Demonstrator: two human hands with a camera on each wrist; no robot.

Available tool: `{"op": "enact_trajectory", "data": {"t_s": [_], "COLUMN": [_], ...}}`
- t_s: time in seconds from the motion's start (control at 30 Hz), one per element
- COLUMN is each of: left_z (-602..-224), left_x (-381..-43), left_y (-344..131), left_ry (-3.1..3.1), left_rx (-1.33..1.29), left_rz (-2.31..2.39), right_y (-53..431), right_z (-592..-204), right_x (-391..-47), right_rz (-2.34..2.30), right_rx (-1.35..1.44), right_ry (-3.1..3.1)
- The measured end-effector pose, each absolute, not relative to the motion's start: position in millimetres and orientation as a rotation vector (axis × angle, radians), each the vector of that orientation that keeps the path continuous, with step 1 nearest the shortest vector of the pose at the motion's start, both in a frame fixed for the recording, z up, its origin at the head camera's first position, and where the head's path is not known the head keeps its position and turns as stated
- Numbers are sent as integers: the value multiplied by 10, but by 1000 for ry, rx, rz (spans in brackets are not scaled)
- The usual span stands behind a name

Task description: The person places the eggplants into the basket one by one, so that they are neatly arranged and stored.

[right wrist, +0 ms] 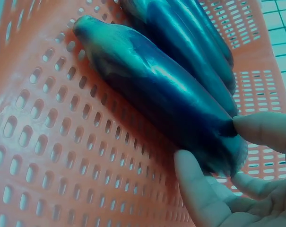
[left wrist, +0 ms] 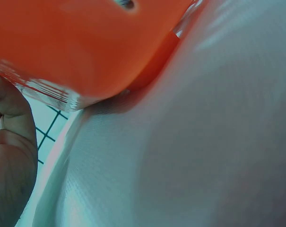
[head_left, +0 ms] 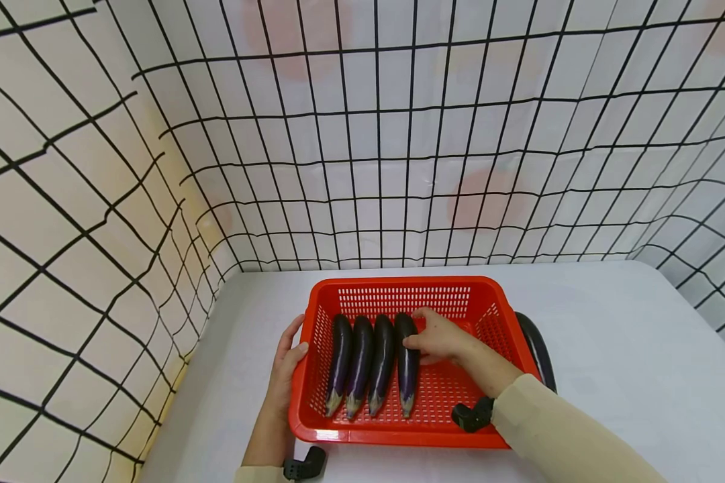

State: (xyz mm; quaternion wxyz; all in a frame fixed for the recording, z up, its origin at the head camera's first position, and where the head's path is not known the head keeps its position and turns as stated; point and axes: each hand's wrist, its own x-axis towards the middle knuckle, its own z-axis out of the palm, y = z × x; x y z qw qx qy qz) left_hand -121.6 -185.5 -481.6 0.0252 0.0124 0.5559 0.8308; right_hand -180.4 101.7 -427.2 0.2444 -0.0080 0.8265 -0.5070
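Note:
A red perforated plastic basket (head_left: 405,436) holds several dark purple eggplants (head_left: 358,362) lying in a row, stem ends toward me. My left hand (head_left: 285,362) grips the basket's left rim, its thumb at the edge; the left wrist view shows part of that hand (left wrist: 13,156) beside the basket wall (left wrist: 86,52). Inside the basket, my right hand (head_left: 440,337) holds the rightmost eggplant (head_left: 407,376) near its far end. In the right wrist view, the fingers (right wrist: 195,179) lie around that end of the eggplant (right wrist: 161,90), which rests on the basket floor.
Another eggplant (head_left: 536,349) lies outside the basket along its right wall. The basket stands on a white-covered table (head_left: 628,349). Black grid mesh (head_left: 393,161) over white sheeting rises behind the table and along both sides.

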Motion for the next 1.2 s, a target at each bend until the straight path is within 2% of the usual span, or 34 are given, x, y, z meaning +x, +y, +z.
{"op": "enact_trajectory", "data": {"t_s": [1.2], "left_z": [-4831], "left_x": [-1192], "left_y": [-1826], "left_ry": [1717], "left_rx": [-16], "left_rz": [2580], "right_y": [1033], "right_z": [-4261], "right_x": [-1838], "right_rz": [-1280], "right_rx": [-3], "right_ry": [2374]}}
